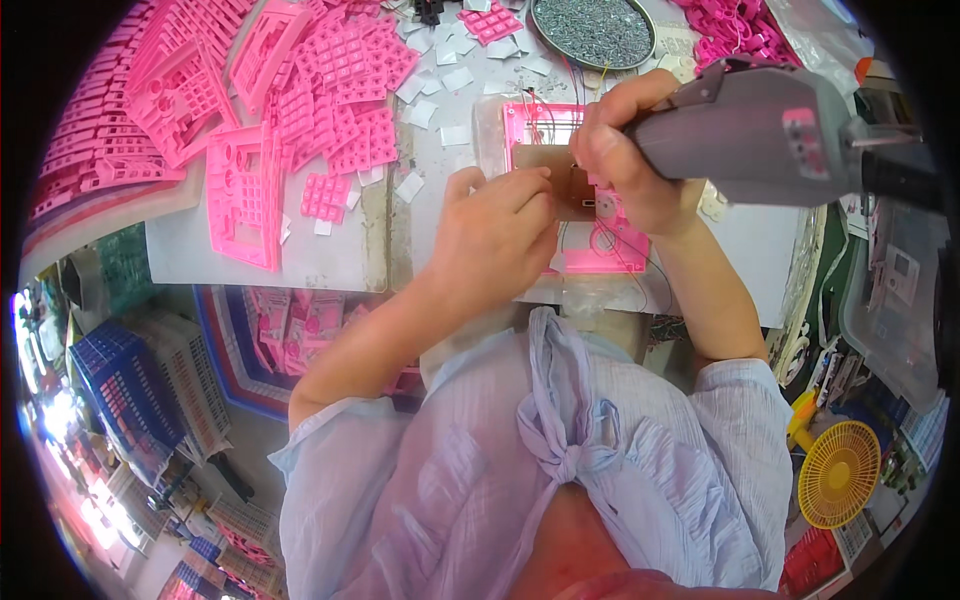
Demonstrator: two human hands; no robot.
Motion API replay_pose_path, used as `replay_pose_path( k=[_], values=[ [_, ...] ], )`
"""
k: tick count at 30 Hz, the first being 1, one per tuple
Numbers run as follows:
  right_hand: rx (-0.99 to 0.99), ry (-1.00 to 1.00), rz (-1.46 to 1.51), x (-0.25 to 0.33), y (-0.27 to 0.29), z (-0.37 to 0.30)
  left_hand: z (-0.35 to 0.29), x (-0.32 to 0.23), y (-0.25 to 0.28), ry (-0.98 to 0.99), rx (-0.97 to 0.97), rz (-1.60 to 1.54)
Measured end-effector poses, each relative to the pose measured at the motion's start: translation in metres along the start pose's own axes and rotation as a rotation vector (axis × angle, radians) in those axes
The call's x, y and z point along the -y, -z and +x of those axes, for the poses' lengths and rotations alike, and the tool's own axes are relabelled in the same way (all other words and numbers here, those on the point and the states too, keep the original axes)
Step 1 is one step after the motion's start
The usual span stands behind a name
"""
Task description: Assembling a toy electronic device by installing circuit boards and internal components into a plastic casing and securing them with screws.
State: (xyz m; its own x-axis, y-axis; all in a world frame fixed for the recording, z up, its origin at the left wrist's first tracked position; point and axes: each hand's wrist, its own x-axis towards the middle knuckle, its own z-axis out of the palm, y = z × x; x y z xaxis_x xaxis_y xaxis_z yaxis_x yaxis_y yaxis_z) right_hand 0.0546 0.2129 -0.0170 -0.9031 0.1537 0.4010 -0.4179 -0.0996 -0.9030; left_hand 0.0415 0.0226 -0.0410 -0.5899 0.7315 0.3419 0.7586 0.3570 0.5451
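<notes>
My right hand [635, 160] is wrapped round the front end of a grey power screwdriver [740, 135], whose tip is hidden behind the fingers. Below it lies a pink plastic housing [625, 250] with thin wires, flat on the worktable. A brown circuit board [570, 180] sits over the middle of that housing, partly covered by both hands. My left hand [497, 230] is at the board's left edge, fingers curled together and fingertips at the board. Whatever those fingers may pinch is hidden.
A round tray of small screws [595, 30] stands at the far side. Pink button pads [345, 75] and pink housings [245, 190] are piled left, among white paper squares [457, 79]. More pink parts [735, 25] lie far right. A yellow fan [840, 473] stands at lower right.
</notes>
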Motion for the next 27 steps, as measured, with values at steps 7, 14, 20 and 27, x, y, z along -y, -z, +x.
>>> replay_pose_path(
  k=[7,14,20,27],
  values=[
    [0.160,-0.037,-0.106,0.006,0.001,0.010,-0.001,0.003,0.000,0.062,-0.039,-0.082],
    [0.212,0.085,0.441,0.040,0.000,0.017,0.009,0.004,-0.002,0.108,-0.125,-0.202],
    [0.148,0.053,0.414,0.039,-0.005,0.005,0.012,0.002,-0.003,0.042,-0.134,-0.125],
    [0.073,0.052,0.426,0.039,0.003,0.004,0.095,0.048,0.022,-0.079,0.063,-0.364]
  ],
)
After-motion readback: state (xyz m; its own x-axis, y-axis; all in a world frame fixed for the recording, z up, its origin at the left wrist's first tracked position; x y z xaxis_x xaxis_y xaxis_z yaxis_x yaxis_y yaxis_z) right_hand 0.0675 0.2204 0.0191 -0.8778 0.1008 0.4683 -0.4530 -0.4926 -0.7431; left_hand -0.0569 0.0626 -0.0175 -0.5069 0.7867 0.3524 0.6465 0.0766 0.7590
